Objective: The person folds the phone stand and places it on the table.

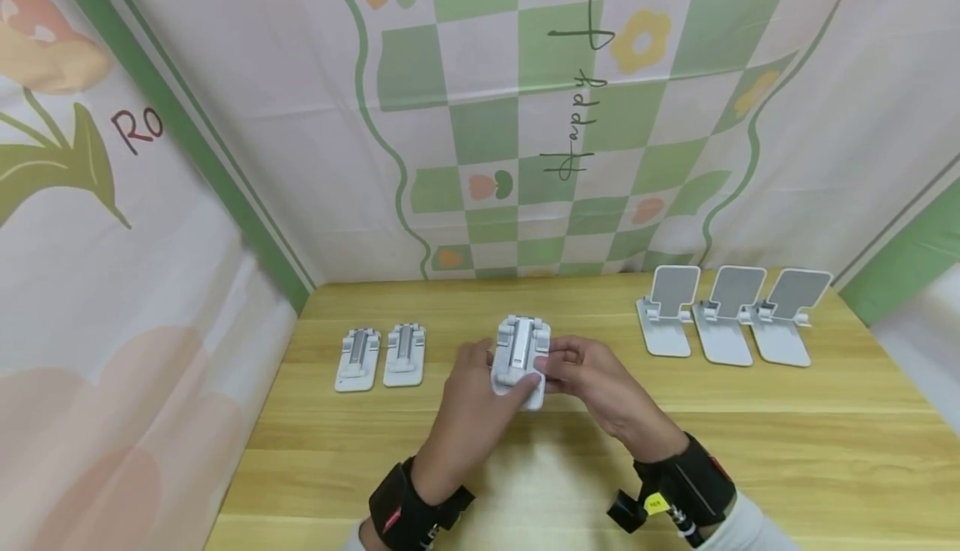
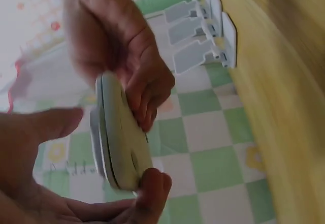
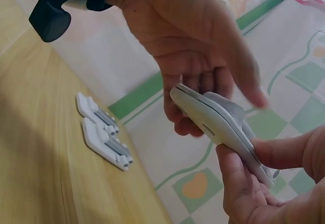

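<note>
White, round-cornered folded stand with a silver centre stripe (image 1: pixel 513 373) is up in the hands, over the middle of the yellowish wood-grain table (image 1: pixel 322 468). Right hand (image 1: pixel 588 374) pinches its edge, thumb against fingers. Left hand (image 1: pixel 478 405) spread: thumb lifted clear, fingers behind it. Two matching folded stands (image 1: pixel 405 357) sit left; three unfolded white stands with grey plates (image 1: pixel 724 344) right.

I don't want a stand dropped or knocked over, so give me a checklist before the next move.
1. Right hand gripping the held stand: ok, pinched between thumb and fingers.
2. Left hand with thumb pressing it: not ok, lifted clear in the wrist views.
3. Held stand off the table: ok.
4. Folded stands clear of both hands: ok.
5. Open stands with panels raised: ok, all three.
6. Hinge stiffness: cannot tell.
</note>
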Motion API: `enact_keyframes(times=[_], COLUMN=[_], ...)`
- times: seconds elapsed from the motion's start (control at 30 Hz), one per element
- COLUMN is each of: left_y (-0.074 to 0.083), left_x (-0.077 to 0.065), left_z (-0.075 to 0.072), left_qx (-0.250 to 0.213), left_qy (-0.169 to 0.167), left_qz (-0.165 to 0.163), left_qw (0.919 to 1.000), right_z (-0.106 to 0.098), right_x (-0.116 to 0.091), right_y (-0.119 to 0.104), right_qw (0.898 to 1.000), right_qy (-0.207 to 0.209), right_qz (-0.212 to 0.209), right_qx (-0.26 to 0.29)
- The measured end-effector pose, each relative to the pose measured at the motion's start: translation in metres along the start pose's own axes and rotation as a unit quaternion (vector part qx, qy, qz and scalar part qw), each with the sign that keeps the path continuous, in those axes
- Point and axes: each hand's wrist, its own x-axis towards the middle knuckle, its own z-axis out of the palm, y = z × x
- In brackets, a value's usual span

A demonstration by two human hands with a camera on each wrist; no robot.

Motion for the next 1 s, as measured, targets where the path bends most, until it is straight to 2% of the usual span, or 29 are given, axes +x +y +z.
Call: enact_keyframes(times=[0.1, 0.2, 0.3, 0.43, 0.57, 0.67, 0.77, 0.87, 1.0], left_y=[0.002, 0.002, 0.001, -0.002, -0.01, -0.022, -0.038, -0.053, -0.067], left_x=[-0.001, -0.002, -0.002, -0.001, 0.005, 0.014, 0.025, 0.034, 0.043], left_z=[0.009, 0.016, 0.019, 0.02, 0.019, 0.018, 0.015, 0.013, 0.014], left_qx=[0.084, 0.161, 0.21, 0.222, 0.191, 0.157, 0.155, 0.18, 0.214], left_qy=[0.022, 0.062, 0.095, 0.111, 0.09, 0.073, 0.077, 0.093, 0.114], left_qz=[0.043, 0.08, 0.093, 0.095, 0.091, 0.065, 0.023, -0.005, -0.012], left_qw=[0.9953, 0.9817, 0.9686, 0.9642, 0.9731, 0.9828, 0.9846, 0.9793, 0.97], right_z=[0.004, 0.008, 0.01, 0.014, 0.014, 0.006, -0.012, -0.037, -0.075], right_x=[0.002, 0.003, 0.004, 0.006, 0.007, 0.006, 0.004, 0.002, -0.004], right_y=[0.0, 0.001, 0.002, 0.004, 0.007, 0.008, 0.006, 0.004, 0.001], right_qw=[1.0, 1.0, 1.0, 1.0, 1.0, 0.998, 0.994, 0.985, 0.969], right_qy=[0.008, 0.013, 0.015, 0.021, 0.022, 0.026, 0.05, 0.086, 0.124], right_qz=[-0.002, -0.004, -0.006, -0.007, -0.009, -0.011, -0.009, -0.008, -0.007], right_qx=[-0.001, -0.003, -0.001, -0.001, -0.018, -0.049, -0.097, -0.151, -0.214])
